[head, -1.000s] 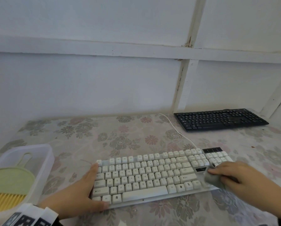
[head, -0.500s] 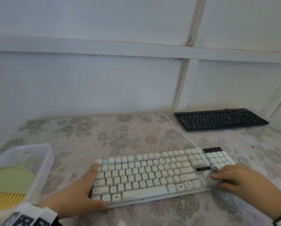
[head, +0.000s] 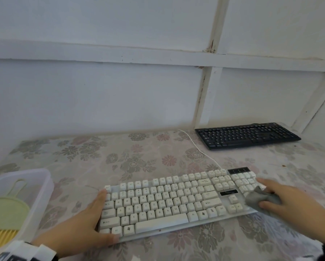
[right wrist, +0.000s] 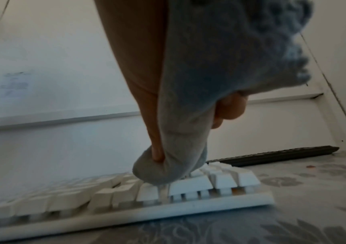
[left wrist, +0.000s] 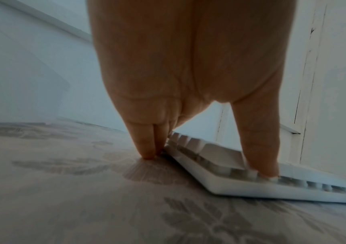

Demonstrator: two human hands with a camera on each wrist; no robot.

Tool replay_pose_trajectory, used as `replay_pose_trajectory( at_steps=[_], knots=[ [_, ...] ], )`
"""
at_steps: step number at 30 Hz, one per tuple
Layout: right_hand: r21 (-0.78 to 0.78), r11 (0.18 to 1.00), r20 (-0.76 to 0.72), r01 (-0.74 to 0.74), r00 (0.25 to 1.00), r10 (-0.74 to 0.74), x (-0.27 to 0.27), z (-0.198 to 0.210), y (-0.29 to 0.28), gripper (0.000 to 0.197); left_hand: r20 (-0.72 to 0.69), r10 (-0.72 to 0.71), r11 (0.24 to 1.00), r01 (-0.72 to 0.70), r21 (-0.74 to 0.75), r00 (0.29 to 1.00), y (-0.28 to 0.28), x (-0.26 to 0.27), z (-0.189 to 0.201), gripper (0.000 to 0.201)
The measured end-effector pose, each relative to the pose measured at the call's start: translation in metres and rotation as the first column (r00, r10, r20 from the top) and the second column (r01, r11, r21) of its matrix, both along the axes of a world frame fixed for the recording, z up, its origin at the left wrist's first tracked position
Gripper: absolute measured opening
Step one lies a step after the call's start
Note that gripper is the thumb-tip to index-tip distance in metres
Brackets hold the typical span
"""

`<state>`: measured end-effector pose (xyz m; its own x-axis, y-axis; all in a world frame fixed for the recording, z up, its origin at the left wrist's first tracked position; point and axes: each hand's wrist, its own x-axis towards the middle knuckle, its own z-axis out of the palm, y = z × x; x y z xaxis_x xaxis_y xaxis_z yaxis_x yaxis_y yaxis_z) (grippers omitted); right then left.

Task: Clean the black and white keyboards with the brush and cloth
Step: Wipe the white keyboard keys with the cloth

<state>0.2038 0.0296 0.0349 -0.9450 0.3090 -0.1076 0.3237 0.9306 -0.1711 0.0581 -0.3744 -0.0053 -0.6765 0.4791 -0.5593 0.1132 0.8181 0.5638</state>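
Observation:
The white keyboard [head: 169, 200] lies at the table's front, also seen in the left wrist view [left wrist: 241, 180] and the right wrist view [right wrist: 126, 196]. My left hand [head: 93, 223] braces its left end, straight fingers along the side [left wrist: 147, 148] and thumb on the front edge. My right hand [head: 289, 204] grips a crumpled grey cloth [head: 259, 199] and presses it on the number pad keys [right wrist: 168, 170]. The black keyboard [head: 246, 135] lies at the back right [right wrist: 276, 155]. The green brush [head: 5, 219] with yellow bristles lies in a tub at the left.
A translucent plastic tub [head: 43, 185] stands at the front left edge. The white keyboard's cable [head: 197, 147] runs back toward the wall. A flowered cloth [head: 120, 159] covers the table. White wall panels close off the back and right.
My right hand has shifted the cloth over the number pad, down toward the front edge and then back up and right. The left hand has stayed put.

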Motion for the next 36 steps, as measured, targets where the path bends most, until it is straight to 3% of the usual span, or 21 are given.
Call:
replay_pose_trajectory(
  at_steps=[2,4,10,15,19,23,25,28,32,36],
  knots=[
    [0.028,0.998,0.034,-0.058,0.998,0.057,-0.005,-0.003,0.002,0.024,-0.011,0.005,1.0,-0.005,0.001,1.0,0.0,0.001,0.0,0.149],
    [0.068,0.995,0.068,-0.071,0.995,0.067,-0.006,-0.008,0.005,0.016,-0.015,0.006,1.0,-0.006,0.004,1.0,0.0,0.001,0.0,0.153],
    [0.101,0.994,0.06,0.032,0.997,-0.039,-0.003,-0.015,0.031,0.026,-0.043,-0.004,1.0,0.005,0.015,0.999,-0.002,0.0,-0.002,0.134],
    [0.071,0.99,0.038,0.126,0.991,-0.128,-0.003,-0.008,0.036,0.019,-0.017,-0.008,1.0,0.008,-0.013,1.0,0.001,0.003,0.005,0.145],
    [0.071,0.985,-0.046,0.158,0.987,-0.155,0.005,-0.046,0.108,0.033,-0.024,-0.007,0.999,0.006,-0.032,1.0,0.002,0.003,0.007,0.149],
    [-0.044,0.995,-0.04,0.095,0.995,-0.096,0.005,0.006,0.024,0.03,-0.017,-0.003,1.0,0.003,-0.015,1.0,0.0,0.001,0.004,0.151],
    [-0.072,0.997,-0.02,0.027,0.999,-0.029,0.0,0.01,0.001,0.032,-0.024,-0.001,1.0,0.001,-0.017,1.0,0.0,0.001,0.003,0.149],
    [-0.042,0.999,0.05,0.023,0.999,-0.021,-0.003,-0.003,0.004,0.035,-0.031,-0.002,0.998,0.001,-0.057,1.0,0.003,0.002,0.004,0.145],
    [-0.02,0.995,-0.017,0.099,0.995,-0.1,-0.001,-0.008,0.022,0.037,-0.058,0.032,0.994,-0.038,-0.104,0.998,0.005,0.004,0.001,0.124],
    [0.13,0.987,-0.006,0.093,0.996,-0.093,-0.008,-0.013,0.019,0.017,-0.045,0.003,0.997,-0.007,-0.08,0.999,0.003,0.005,0.006,0.14]
  ],
)
